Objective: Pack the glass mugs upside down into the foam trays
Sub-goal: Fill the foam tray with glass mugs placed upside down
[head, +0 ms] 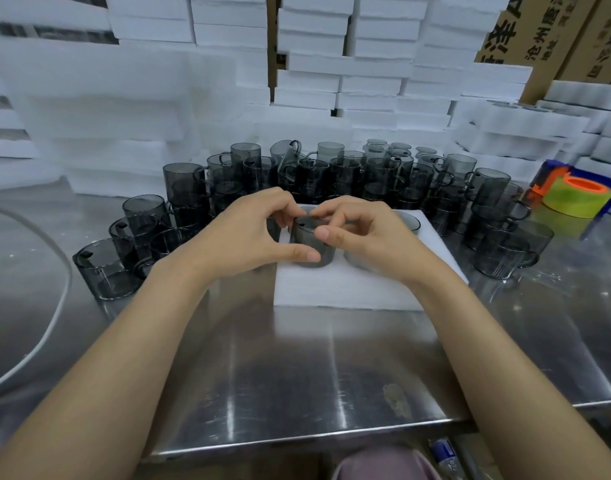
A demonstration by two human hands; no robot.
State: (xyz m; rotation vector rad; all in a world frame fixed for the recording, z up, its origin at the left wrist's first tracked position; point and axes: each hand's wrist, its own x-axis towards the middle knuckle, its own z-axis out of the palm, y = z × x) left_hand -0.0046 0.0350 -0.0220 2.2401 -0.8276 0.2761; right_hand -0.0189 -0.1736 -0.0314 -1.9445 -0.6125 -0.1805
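Gripped the grey glass mug [309,247] over the foam tray [331,289], with the left hand [241,233] and its fingers [286,206] curled round the wall and the right hand [362,237] pinching the top edge. Stood with axis vertical, directly between the hands, equally near both. Rim or base uppermost: impossible to tell.

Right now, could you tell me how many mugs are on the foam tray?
3: one mug gripped by left hand and right hand, a second under the right palm, a third behind it. Hands may hide others.
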